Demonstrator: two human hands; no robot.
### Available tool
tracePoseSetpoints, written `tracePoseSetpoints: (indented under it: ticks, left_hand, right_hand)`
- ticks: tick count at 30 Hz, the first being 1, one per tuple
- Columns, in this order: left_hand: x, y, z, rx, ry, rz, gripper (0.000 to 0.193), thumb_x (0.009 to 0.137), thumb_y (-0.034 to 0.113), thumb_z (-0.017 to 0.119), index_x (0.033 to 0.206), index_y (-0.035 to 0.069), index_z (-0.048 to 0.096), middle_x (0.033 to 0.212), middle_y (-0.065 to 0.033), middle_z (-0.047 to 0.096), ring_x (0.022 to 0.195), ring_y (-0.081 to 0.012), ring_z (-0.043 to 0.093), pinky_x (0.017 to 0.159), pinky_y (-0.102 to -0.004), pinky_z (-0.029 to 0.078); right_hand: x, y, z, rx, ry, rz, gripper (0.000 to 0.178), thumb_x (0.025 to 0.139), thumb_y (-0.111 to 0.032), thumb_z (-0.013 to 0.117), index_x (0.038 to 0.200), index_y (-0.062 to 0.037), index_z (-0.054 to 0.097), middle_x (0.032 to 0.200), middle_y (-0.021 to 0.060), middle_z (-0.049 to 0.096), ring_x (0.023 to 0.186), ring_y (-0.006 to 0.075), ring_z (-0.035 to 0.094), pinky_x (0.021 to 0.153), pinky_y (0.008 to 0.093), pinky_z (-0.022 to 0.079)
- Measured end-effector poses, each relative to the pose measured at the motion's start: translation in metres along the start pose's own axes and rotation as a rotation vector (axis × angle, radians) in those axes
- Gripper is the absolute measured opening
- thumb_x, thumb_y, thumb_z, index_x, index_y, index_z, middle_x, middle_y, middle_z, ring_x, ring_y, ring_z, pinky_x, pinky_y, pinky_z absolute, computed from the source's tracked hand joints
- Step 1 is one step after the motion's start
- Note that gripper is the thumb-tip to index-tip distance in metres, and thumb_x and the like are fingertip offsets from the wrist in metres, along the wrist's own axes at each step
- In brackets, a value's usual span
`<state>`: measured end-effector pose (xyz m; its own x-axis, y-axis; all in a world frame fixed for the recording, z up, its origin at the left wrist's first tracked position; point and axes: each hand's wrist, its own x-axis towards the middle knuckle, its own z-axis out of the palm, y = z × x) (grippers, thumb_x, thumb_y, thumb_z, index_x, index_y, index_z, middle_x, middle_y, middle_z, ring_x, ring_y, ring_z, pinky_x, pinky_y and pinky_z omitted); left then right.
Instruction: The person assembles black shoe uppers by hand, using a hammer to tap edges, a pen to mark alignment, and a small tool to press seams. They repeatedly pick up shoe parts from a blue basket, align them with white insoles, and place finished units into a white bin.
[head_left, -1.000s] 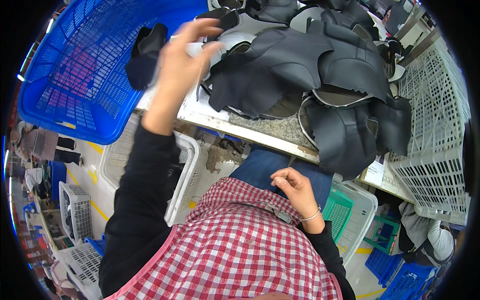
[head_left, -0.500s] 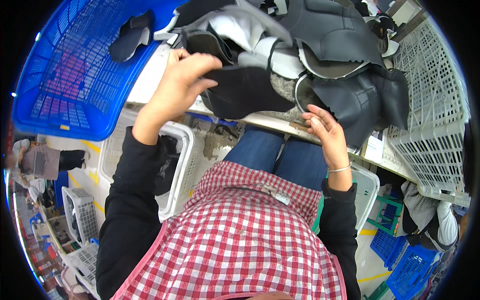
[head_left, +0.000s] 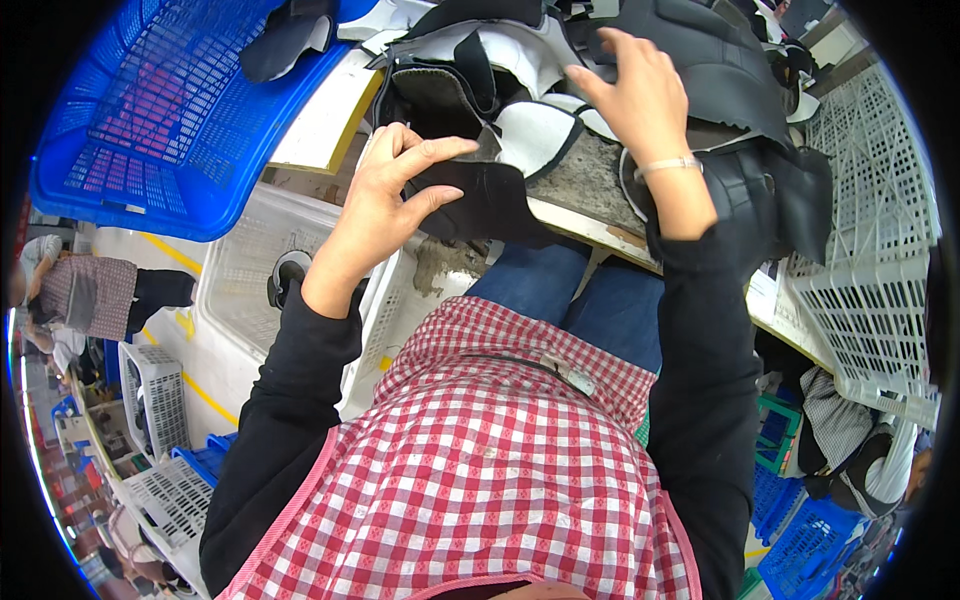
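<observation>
My left hand (head_left: 385,195) is at the table's front edge with thumb and forefinger spread apart. Right beside those fingertips, a flat black material piece (head_left: 485,200) slants over the edge; whether the hidden part of the hand touches it I cannot tell. My right hand (head_left: 640,95), a bangle on its wrist, is raised farther back with its fingers apart, over the heap of black moulded pieces (head_left: 700,60). Between the hands lie a white-backed piece (head_left: 535,135) and a curled black piece with a grey lining (head_left: 435,95).
A blue basket (head_left: 190,215) stands at the left with a black piece inside. A white lattice crate (head_left: 870,230) borders the table on the right. Below the table edge sits a white tub (head_left: 265,275). Another person (head_left: 95,290) is at the far left.
My right hand has moved up and away from the front edge to the heap. The black piece by my left hand has tilted downward, and the left thumb and forefinger are spread.
</observation>
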<state>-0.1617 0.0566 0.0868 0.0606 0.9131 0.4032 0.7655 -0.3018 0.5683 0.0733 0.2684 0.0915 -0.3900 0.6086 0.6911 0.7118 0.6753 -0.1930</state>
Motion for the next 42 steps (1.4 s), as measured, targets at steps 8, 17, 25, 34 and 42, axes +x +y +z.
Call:
tracePoseSetpoints:
  ticks: [8, 17, 25, 34, 42]
  left_hand:
    - [-0.041, -0.041, -0.082, -0.584, 0.506, -0.094, 0.037, 0.080, -0.003, 0.082, 0.113, 0.006, 0.067, 0.108, -0.0044, 0.060, 0.099, -0.0161, 0.058, 0.088, -0.0306, 0.048]
    - [-0.025, -0.063, -0.067, -0.511, 0.469, 0.075, 0.036, 0.080, -0.013, 0.075, 0.113, 0.002, 0.070, 0.106, -0.0057, 0.063, 0.096, -0.0152, 0.059, 0.088, -0.0294, 0.048]
    - [0.001, 0.000, -0.021, -0.487, 0.337, 0.095, 0.033, 0.077, -0.011, 0.077, 0.106, 0.004, 0.070, 0.110, -0.0056, 0.056, 0.102, -0.0160, 0.055, 0.088, -0.0277, 0.046]
    - [0.008, 0.078, -0.055, -0.318, 0.243, 0.599, 0.025, 0.073, -0.005, 0.073, 0.095, 0.005, 0.067, 0.097, -0.0105, 0.068, 0.093, -0.0287, 0.061, 0.084, -0.0388, 0.050]
    - [0.040, 0.057, 0.001, -0.519, -0.031, 0.199, 0.054, 0.082, -0.005, 0.073, 0.135, 0.005, 0.068, 0.105, -0.0034, 0.066, 0.095, -0.0176, 0.054, 0.089, -0.0314, 0.046]
  right_hand:
    - [0.137, 0.113, -0.009, -0.294, -0.247, 0.190, 0.050, 0.094, -0.053, 0.065, 0.118, -0.0103, 0.073, 0.111, 0.0164, 0.074, 0.107, 0.0390, 0.069, 0.092, 0.0495, 0.053]
    - [0.158, 0.194, -0.001, 0.583, -0.140, 0.406, 0.061, 0.094, -0.047, 0.073, 0.129, 0.0030, 0.067, 0.125, 0.0191, 0.071, 0.112, 0.0261, 0.071, 0.097, 0.0364, 0.053]
    - [-0.053, -0.010, -0.041, 0.442, 0.050, -0.218, 0.054, 0.076, -0.012, 0.085, 0.126, -0.0093, 0.066, 0.123, 0.0091, 0.067, 0.114, 0.0313, 0.062, 0.095, 0.0415, 0.051]
    - [-0.071, -0.050, -0.081, 0.506, 0.310, -0.183, 0.049, 0.070, -0.004, 0.080, 0.118, -0.0075, 0.074, 0.108, 0.0105, 0.070, 0.094, 0.0275, 0.069, 0.081, 0.0350, 0.056]
    - [-0.092, -0.013, -0.117, 0.279, 0.082, -0.178, 0.056, 0.064, 0.005, 0.073, 0.116, -0.0151, 0.075, 0.107, 0.0045, 0.072, 0.098, 0.0268, 0.069, 0.083, 0.0363, 0.058]
